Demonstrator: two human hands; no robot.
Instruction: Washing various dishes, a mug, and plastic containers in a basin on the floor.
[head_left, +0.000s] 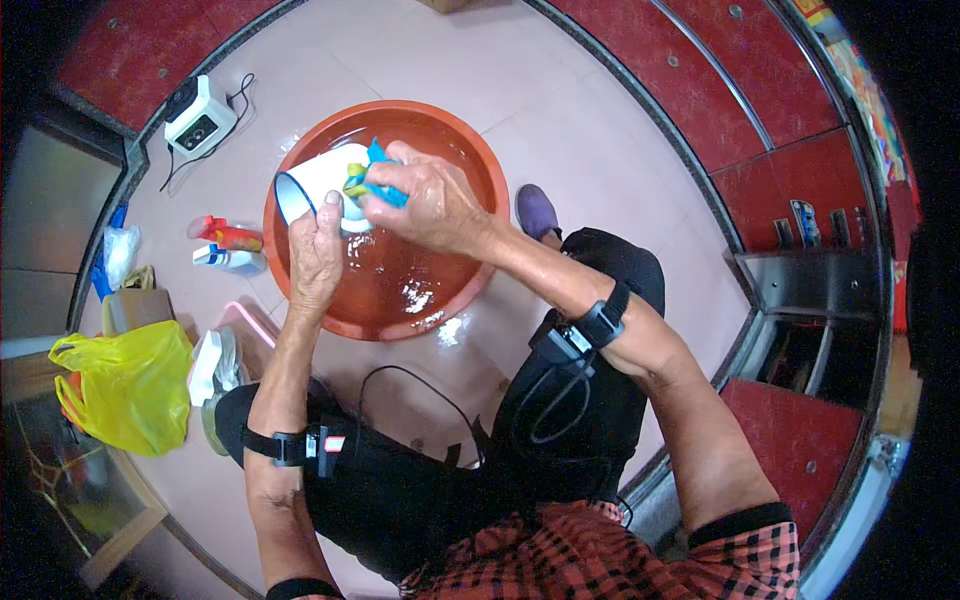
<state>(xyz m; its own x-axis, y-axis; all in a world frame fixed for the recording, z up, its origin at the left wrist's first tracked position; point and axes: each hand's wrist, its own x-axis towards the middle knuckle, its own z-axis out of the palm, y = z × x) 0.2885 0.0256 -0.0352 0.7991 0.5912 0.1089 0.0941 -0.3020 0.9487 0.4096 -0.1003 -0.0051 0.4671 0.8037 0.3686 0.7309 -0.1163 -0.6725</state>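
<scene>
A white enamel mug (324, 174) with a blue rim lies tilted on its side over an orange-red plastic basin (491, 176). Its mouth faces left. My left hand (316, 255) grips the mug near the rim, thumb on the outer wall. My right hand (431, 196) pinches a crumpled blue and yellow cloth (387, 195) against the mug's side, near its base. The fingers hide part of the cloth and the mug's right end. Water (390, 281) in the basin catches bright reflections below both hands.
Left of the basin stand a red-capped bottle (232, 235) and a white bottle (238, 260). A white device (202, 124) with a black cable sits further back. A yellow plastic bag (131, 386) rests at the lower left. Red cabinets (780, 75) line the right side.
</scene>
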